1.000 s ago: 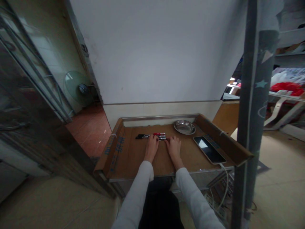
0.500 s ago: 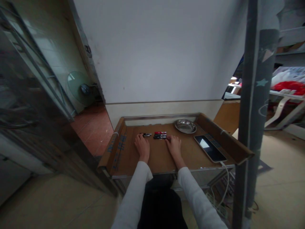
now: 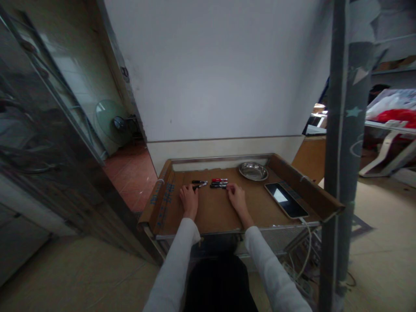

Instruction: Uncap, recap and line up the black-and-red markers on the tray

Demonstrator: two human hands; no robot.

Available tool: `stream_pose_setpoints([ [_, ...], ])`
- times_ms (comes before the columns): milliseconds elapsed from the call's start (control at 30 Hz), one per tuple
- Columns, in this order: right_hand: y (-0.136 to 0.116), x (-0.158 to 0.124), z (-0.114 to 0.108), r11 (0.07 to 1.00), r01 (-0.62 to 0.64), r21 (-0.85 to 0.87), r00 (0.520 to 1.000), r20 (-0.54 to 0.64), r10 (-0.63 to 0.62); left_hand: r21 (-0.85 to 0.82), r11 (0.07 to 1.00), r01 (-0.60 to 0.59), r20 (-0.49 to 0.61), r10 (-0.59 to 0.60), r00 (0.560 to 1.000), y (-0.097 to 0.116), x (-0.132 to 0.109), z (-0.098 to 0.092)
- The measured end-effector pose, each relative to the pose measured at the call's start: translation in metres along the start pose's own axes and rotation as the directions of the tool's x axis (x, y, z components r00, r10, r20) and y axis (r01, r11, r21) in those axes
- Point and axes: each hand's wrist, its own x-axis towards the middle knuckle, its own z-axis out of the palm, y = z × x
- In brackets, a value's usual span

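Observation:
Two dark markers with silvery right ends lie side by side at the left of the cardboard-lined cart top; the upper one is a black marker [image 3: 197, 182]. My left hand [image 3: 189, 202] is closed at the left end of the lower black marker [image 3: 202, 185], which tilts slightly. To the right is a stacked row with a red marker [image 3: 219, 180] on its far side and black markers [image 3: 218, 186] nearer me. My right hand [image 3: 237, 198] has its fingertips pinched at the right end of the nearest black marker, partly covering it.
A round metal dish [image 3: 253, 171] sits at the back right of the cardboard surface [image 3: 214, 212]. In front of it lies a phone [image 3: 286, 200] with a white cable [image 3: 308, 242] hanging off the edge. Folded cardboard sides [image 3: 154, 201] border the cart. A grey post [image 3: 344, 130] stands right.
My left hand has drawn back slightly left and toward me, uncovering two separate black markers. My right hand stays by the right row. The view has shifted a little.

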Motion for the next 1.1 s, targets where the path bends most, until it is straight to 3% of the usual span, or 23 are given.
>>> stream_pose_setpoints([
  [233, -0.004, 0.0, -0.001, 0.998, 0.041, 0.048, 0.998, 0.038, -0.043, -0.125, 0.992, -0.03, 0.057, 0.038, 0.998, -0.01, -0.001, -0.003],
  [367, -0.011, -0.002, -0.004, 0.953, -0.023, 0.302, 1.0, -0.009, 0.027, -0.397, 0.901, -0.177, 0.092, 0.231, 0.969, -0.002, -0.003, -0.007],
  [467, -0.018, -0.004, -0.004, 0.821, -0.144, 0.552, 0.99, 0.082, 0.118, -0.543, 0.792, -0.281, 0.158, 0.425, 0.891, 0.014, -0.009, -0.008],
  [567, -0.02, -0.003, -0.005, 0.673, -0.252, 0.696, 0.966, 0.217, 0.137, -0.603, 0.728, -0.325, 0.182, 0.522, 0.833, 0.032, -0.013, -0.004],
  [733, -0.018, -0.003, -0.009, 0.381, -0.373, 0.846, 0.927, 0.322, 0.193, -0.703, 0.643, -0.303, 0.03, 0.454, 0.891, 0.055, -0.013, 0.008],
  [833, -0.016, -0.003, -0.01, 0.237, -0.441, 0.866, 0.894, 0.4, 0.203, -0.709, 0.608, -0.356, -0.034, 0.475, 0.879, 0.06, -0.011, 0.013],
  [1000, -0.014, -0.002, -0.007, 0.182, -0.466, 0.866, 0.878, 0.427, 0.217, -0.685, 0.582, -0.438, -0.031, 0.578, 0.816, 0.061, -0.012, 0.01],
  [1100, -0.011, -0.002, -0.006, 0.183, -0.469, 0.864, 0.878, 0.434, 0.202, -0.691, 0.578, -0.434, -0.027, 0.579, 0.815, 0.061, -0.013, 0.007],
])
